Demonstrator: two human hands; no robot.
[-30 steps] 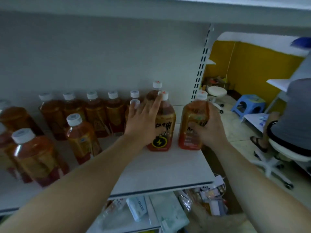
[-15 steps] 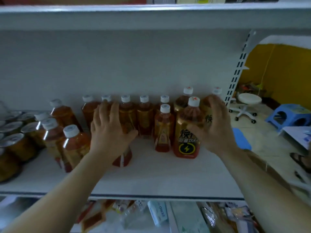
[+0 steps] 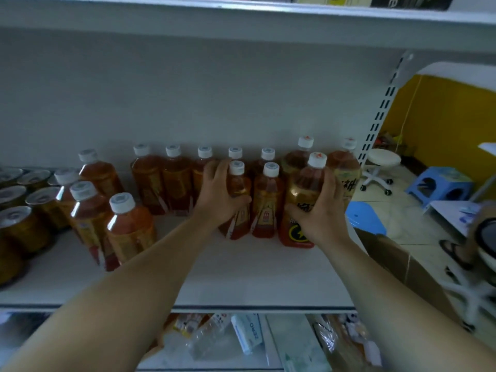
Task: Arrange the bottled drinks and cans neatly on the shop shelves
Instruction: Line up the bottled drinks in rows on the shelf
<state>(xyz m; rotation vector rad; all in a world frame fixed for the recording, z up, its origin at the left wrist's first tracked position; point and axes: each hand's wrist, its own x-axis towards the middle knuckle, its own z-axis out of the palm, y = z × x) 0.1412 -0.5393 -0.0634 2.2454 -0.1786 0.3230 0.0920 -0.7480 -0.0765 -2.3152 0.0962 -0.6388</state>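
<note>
White shelf (image 3: 241, 277) is seen across the middle of the frame, with a back row (image 3: 174, 181) of bottles lined against the rear panel and cans (image 3: 16, 221) at the left edge. Half a second ago both hands are shown spread and holding nothing. Now the left hand (image 3: 218, 196) is curled round a small bottle (image 3: 239, 189) at centre, and the right hand (image 3: 320, 213) is wrapped round a big bottle (image 3: 303, 189) just right of centre. The small bottle, shown apart to the left in that view, is now set just beside a second small bottle (image 3: 267, 208). The front line is judged to be closing up. Both held bottles are stood upright, long axes vertical, caps up, labels toward the viewer.
</note>
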